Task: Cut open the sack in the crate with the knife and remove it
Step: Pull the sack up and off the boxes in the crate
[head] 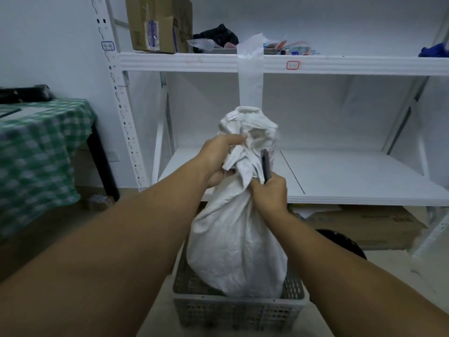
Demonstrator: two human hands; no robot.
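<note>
Risk: knife (266, 166) works just beside the left hand (218, 159) at the gathered neck. A slip off the bunched cloth would likely carry the blade into those fingers.

White sack (233, 239) stands upright in the grey perforated crate (238, 310) on the floor.

Left hand grips the bunched top, arm stretched forward. Right hand (269, 193) is fisted round the knife, which points up against the neck.

left grip (218, 161): curled, clutching | right grip (270, 193): fisted | arms: outstretched
</note>
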